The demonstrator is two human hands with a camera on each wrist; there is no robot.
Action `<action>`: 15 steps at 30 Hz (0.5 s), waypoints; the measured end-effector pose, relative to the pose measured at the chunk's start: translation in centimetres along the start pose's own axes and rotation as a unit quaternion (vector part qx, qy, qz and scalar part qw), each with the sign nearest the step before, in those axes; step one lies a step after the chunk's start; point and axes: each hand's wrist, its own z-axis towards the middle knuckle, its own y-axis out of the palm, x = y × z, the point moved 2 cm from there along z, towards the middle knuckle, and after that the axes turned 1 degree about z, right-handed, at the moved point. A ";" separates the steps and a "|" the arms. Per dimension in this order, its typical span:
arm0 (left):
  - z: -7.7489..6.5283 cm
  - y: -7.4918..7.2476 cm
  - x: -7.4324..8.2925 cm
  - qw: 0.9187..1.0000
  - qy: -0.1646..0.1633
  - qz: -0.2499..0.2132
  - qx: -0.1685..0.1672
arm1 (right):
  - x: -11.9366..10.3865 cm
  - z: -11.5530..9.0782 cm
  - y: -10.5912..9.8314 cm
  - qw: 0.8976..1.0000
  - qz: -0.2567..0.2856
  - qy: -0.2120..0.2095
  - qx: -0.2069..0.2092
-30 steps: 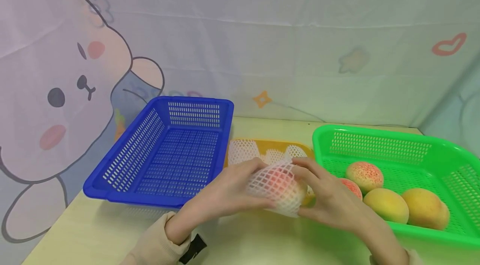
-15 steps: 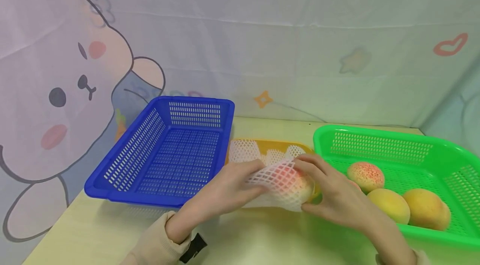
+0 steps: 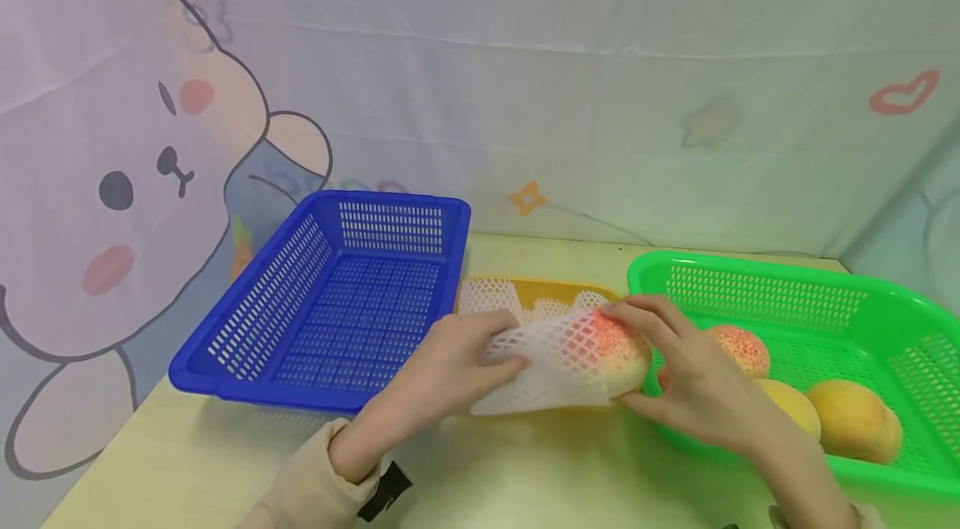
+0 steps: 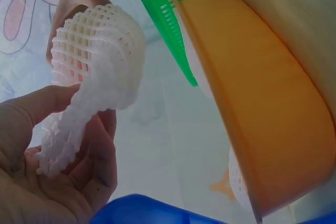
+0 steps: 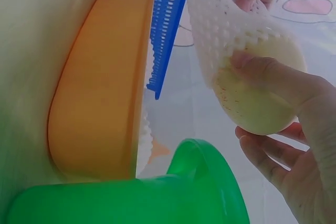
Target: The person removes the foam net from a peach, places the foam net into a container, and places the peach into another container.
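Note:
A red-and-cream peach [image 3: 624,352] sits partly inside a white foam net sleeve [image 3: 551,358], its right side bare. My right hand [image 3: 693,379] grips the peach's bare end between thumb and fingers. With thumb and fingers, my left hand [image 3: 461,362] pinches the gathered left end of the sleeve. In the left wrist view the netting [image 4: 105,61] stretches from the left hand toward the fruit. Seen from the right wrist, the thumb presses near the sleeve's edge on the peach [image 5: 257,98]. Both hands hold it above the table, in front of the orange basket.
A blue basket [image 3: 450,262] with a bare slatted floor stands at left. The orange basket [image 3: 540,291] in the middle holds several white foam nets [image 3: 487,296]. At right, a green basket [image 3: 825,275] contains several peaches [image 3: 851,421]. A printed cloth hangs behind.
My right hand has moved right with the peach, drawing more of it out of the sleeve. The left hand keeps its grip on the netting, which now hangs longer and flatter.

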 end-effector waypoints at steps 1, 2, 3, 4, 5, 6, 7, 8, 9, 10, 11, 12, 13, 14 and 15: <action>0.0 0.0 0.0 1.000 0.000 0.000 0.004 | 0.0 0.0 -0.1 1.000 -0.005 0.001 0.001; 0.0 -0.1 0.0 1.000 0.002 0.000 0.010 | 0.1 -0.1 -0.2 1.000 -0.005 0.003 0.002; 0.1 -0.2 -0.1 1.000 0.003 -0.002 0.015 | 0.1 -0.1 -0.3 1.000 -0.004 0.004 0.004; 0.1 -0.2 -0.1 1.000 0.004 -0.005 0.022 | 0.2 -0.1 -0.4 1.000 -0.004 0.005 0.006; 0.0 -0.3 -0.1 1.000 0.003 -0.007 0.027 | 0.3 -0.2 -0.5 1.000 -0.005 0.007 0.008; 0.0 -0.4 -0.1 0.999 0.002 -0.010 0.032 | 0.3 -0.2 -0.6 1.000 -0.008 0.005 0.012; 0.0 -0.4 -0.2 0.999 -0.001 -0.013 0.036 | 0.4 -0.2 -0.7 1.000 -0.007 0.006 0.016; 0.0 -0.5 -0.2 0.999 -0.003 -0.015 0.040 | 0.5 -0.3 -0.8 1.000 -0.008 0.008 0.019; 0.0 -0.6 -0.2 0.999 -0.007 -0.018 0.042 | 0.6 -0.3 -0.9 1.000 -0.013 0.009 0.024; 0.0 -0.6 -0.2 0.999 -0.011 -0.019 0.043 | 0.7 -0.3 -1.0 0.999 -0.020 0.011 0.028; 0.0 -0.7 -0.3 0.999 -0.015 -0.021 0.045 | 0.7 -0.4 -1.1 0.999 -0.029 0.013 0.032; 0.0 -0.7 -0.3 0.998 -0.018 -0.022 0.047 | 0.8 -0.4 -1.2 0.998 -0.039 0.014 0.036; 0.0 -0.7 -0.3 0.998 -0.022 -0.023 0.051 | 0.8 -0.4 -1.3 0.998 -0.045 0.017 0.038; 0.0 -0.8 -0.4 0.998 -0.026 -0.024 0.057 | 0.8 -0.4 -1.4 0.998 -0.054 0.018 0.041; 0.0 -0.8 -0.4 0.997 -0.030 -0.023 0.066 | 0.9 -0.4 -1.5 0.997 -0.056 0.016 0.043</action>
